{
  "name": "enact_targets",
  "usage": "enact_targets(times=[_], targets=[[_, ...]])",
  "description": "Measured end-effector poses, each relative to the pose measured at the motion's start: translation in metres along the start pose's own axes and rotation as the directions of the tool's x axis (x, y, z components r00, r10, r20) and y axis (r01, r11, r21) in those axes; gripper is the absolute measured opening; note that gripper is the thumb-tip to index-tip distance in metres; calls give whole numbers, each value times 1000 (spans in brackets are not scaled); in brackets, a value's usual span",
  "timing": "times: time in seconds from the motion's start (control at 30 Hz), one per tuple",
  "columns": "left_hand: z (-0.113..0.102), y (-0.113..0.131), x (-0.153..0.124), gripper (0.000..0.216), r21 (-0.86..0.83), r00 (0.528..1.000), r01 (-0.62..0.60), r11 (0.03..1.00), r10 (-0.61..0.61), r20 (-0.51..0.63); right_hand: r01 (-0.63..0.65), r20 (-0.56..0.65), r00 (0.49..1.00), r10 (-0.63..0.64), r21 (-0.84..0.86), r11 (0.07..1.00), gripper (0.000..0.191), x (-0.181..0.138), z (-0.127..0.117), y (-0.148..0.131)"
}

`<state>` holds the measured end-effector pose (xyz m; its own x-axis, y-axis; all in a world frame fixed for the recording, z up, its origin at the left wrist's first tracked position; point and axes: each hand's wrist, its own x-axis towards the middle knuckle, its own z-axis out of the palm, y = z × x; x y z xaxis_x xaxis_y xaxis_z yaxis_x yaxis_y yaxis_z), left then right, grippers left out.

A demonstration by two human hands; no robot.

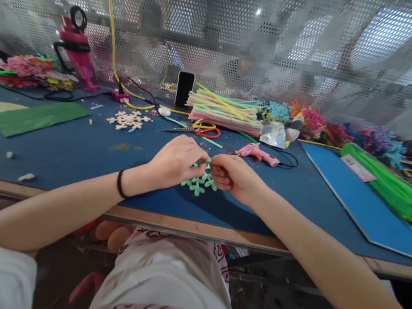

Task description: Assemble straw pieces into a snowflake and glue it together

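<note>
My left hand point(182, 159) and my right hand point(235, 176) meet over the table, fingertips almost touching. Both are closed in a pinch on a short piece of mint-green pipe cleaner point(208, 160); its ends are hidden by the fingers. Just below and behind the hands, a cluster of bent mint-green pipe cleaner pieces point(197, 188) lies on the blue tabletop point(163, 199), partly covered. A dark band circles my left wrist. Beyond my right hand lies a pink glue gun point(258, 153). Scissors point(194, 129) with yellow and red handles rest past my left hand.
A bundle of pastel pipe cleaners point(229, 112) lies at the back, beside an upright phone point(184, 89). Cream branching pieces point(128, 119) sit left. Green sheet point(41, 117) and pink bottle point(78, 53) are further left. A blue board point(361, 197) and a bright green bundle point(392, 185) occupy the right.
</note>
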<state>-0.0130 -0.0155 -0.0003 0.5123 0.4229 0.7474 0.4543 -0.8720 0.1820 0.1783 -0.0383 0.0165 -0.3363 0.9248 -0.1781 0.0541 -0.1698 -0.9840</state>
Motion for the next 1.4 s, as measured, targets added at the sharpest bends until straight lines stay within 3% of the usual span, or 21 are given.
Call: enact_targets(times=[0.07, 0.13, 0.17, 0.23, 0.33, 0.4, 0.47, 0.63, 0.77, 0.87, 0.97, 1.03, 1.1, 1.2, 1.4], targets=[[0, 0, -1, 16, -36, 998, 61, 997, -62, -15, -56, 34, 998, 53, 83, 995, 31, 1, -1, -2], [2, 1, -1, 14, -210, 960, 275, 938, -278, 12, 4, 16, 1000, -5, 56, 998, 32, 1, -4, -3], [4, 0, 0, 16, -329, 914, 394, 858, -402, 46, 42, -14, 999, -41, 10, 999, 33, 1, -5, -3], [7, -1, 1, 25, -557, 784, 569, 604, -604, 145, 93, -95, 990, -106, -137, 986, 38, 1, -7, -2], [13, -5, 2, 32, -745, 608, 631, 215, -734, 302, 104, -122, 981, -151, -326, 940, 43, 2, -8, 3], [15, -8, 2, 32, -782, 558, 618, 79, -745, 365, 116, -63, 988, -142, -305, 945, 42, 4, -6, 8], [16, -8, 2, 32, -802, 553, 597, 25, -737, 389, 117, -34, 991, -126, -206, 972, 41, 6, -4, 12], [13, -2, 3, 30, -815, 597, 579, 4, -683, 421, 30, -61, 998, -33, -50, 998, 39, 6, -5, 10], [12, 1, 4, 29, -796, 630, 587, 144, -699, 338, -35, 18, 999, 38, -148, 988, 45, 3, -10, 3], [12, -1, 4, 27, -724, 654, 620, 301, -708, 266, 90, -84, 990, -116, -262, 961, 52, 1, -12, 2], [11, -3, 2, 26, -647, 701, 629, 431, -675, 231, 256, -152, 916, -370, -487, 835, 45, 2, -13, 2], [11, -3, 1, 26, -603, 735, 621, 501, -638, 228, 297, -141, 886, -441, -558, 775, 39, 2, -14, 3], [11, -1, 0, 26, -571, 756, 616, 542, -610, 237, 295, -154, 886, -438, -542, 787, 37, 2, -13, 3], [11, 3, 0, 27, -571, 746, 633, 522, -609, 270, 280, -190, 899, -394, -444, 851, 33, 1, -11, 4], [13, 5, 0, 34, -667, 701, 647, 369, -632, 331, 278, -226, 921, -318, -193, 941, 28, 2, -7, 6]])
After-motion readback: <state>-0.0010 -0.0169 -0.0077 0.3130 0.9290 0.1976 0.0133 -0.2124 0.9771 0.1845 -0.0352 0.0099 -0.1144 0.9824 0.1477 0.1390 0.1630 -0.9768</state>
